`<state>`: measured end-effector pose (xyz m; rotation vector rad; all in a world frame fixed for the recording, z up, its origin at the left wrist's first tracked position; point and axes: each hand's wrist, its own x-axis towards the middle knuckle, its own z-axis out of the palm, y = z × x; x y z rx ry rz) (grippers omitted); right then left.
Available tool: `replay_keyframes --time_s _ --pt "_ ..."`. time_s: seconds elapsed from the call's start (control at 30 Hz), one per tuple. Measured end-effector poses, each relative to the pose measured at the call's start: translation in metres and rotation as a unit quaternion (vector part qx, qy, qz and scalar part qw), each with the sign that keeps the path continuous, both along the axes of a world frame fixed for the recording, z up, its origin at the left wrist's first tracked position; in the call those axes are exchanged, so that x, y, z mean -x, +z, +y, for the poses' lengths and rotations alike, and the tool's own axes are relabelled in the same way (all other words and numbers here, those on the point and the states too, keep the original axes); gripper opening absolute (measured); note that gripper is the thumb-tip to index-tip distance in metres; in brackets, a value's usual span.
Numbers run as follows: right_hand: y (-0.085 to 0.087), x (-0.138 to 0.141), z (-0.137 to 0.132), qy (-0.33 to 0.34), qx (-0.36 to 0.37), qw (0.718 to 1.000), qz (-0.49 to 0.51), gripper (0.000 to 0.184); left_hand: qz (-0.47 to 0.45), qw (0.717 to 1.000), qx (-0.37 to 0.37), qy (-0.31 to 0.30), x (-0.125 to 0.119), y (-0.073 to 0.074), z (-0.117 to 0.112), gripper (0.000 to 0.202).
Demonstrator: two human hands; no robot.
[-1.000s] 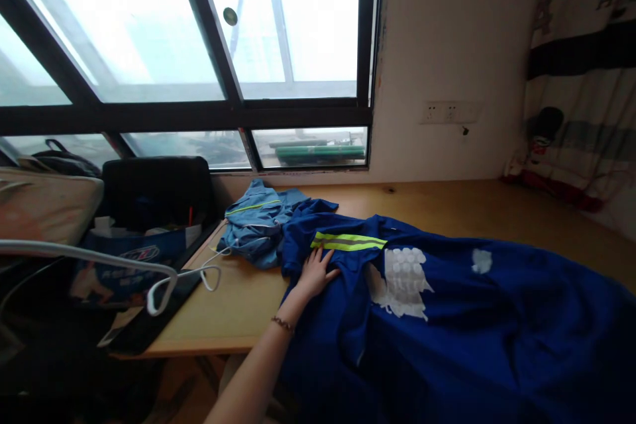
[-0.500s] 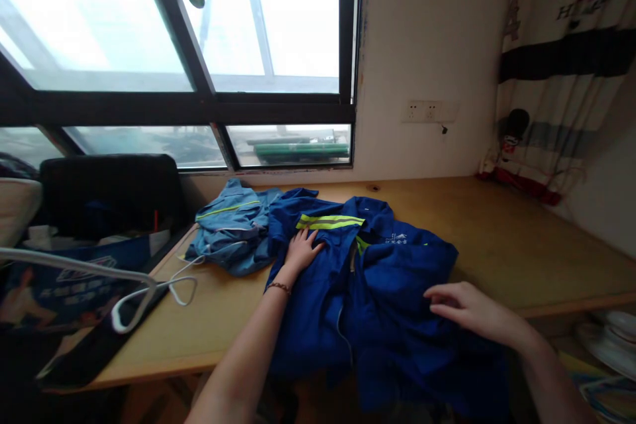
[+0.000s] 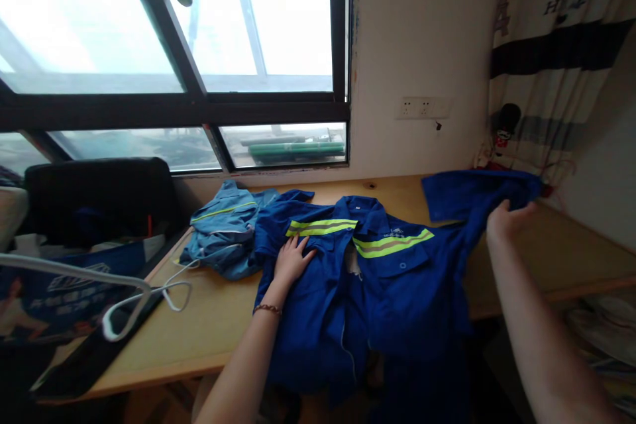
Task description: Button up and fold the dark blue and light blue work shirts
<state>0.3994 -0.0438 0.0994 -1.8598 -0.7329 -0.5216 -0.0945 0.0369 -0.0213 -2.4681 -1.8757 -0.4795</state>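
Observation:
A dark blue work jacket [image 3: 397,278] with yellow-green reflective stripes lies front up on the wooden desk [image 3: 218,318], its lower part hanging over the near edge. My left hand [image 3: 291,258] rests flat on the jacket's left chest, fingers spread. My right hand [image 3: 504,220] is closed on the jacket's right sleeve [image 3: 472,195] and holds it lifted out to the right above the desk.
A crumpled light blue garment [image 3: 223,232] lies on the desk left of the jacket. White hangers [image 3: 134,298] stick out over the desk's left edge, above a bag [image 3: 69,278] and a black case [image 3: 99,195]. A window, a wall socket [image 3: 422,107] and a striped curtain [image 3: 551,59] stand behind.
The jacket has been turned front up and spread out. My right hand came into view, took the right sleeve and pulled it up and out to the right. My left hand stayed put.

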Motion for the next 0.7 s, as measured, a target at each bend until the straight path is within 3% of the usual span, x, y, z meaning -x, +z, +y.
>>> replay_keyframes --time_s 0.07,0.13,0.23,0.33,0.4,0.47,0.6,0.7 --pt "0.006 0.008 -0.003 -0.042 -0.029 0.997 -0.053 0.065 -0.001 1.0 -0.004 0.001 -0.001 0.001 -0.001 0.056" --pt "-0.007 0.048 -0.014 0.063 0.051 0.988 -0.135 0.06 -0.003 1.0 -0.012 0.0 -0.002 0.001 -0.003 0.055" --pt "-0.057 0.129 -0.033 0.258 0.269 0.915 -0.158 0.047 -0.006 1.0 -0.028 -0.011 -0.001 -0.002 -0.011 0.052" --pt "-0.109 0.174 -0.04 0.281 0.421 0.858 -0.085 0.057 -0.01 0.999 -0.033 -0.026 0.005 -0.006 -0.022 0.052" --pt "-0.128 0.173 -0.03 0.269 0.454 0.845 -0.085 0.058 -0.011 0.999 -0.025 -0.046 0.012 -0.008 -0.026 0.053" --pt "-0.133 0.158 -0.011 0.267 0.469 0.836 -0.101 0.057 -0.014 0.997 -0.01 -0.073 0.019 -0.007 -0.025 0.054" --pt "-0.119 0.13 0.037 0.279 0.49 0.818 -0.115 0.056 -0.032 0.993 0.022 -0.11 0.024 -0.001 -0.009 0.055" --pt "-0.109 0.129 0.06 0.281 0.477 0.825 -0.111 0.055 -0.053 0.992 0.027 -0.113 0.023 0.0 0.008 0.054"
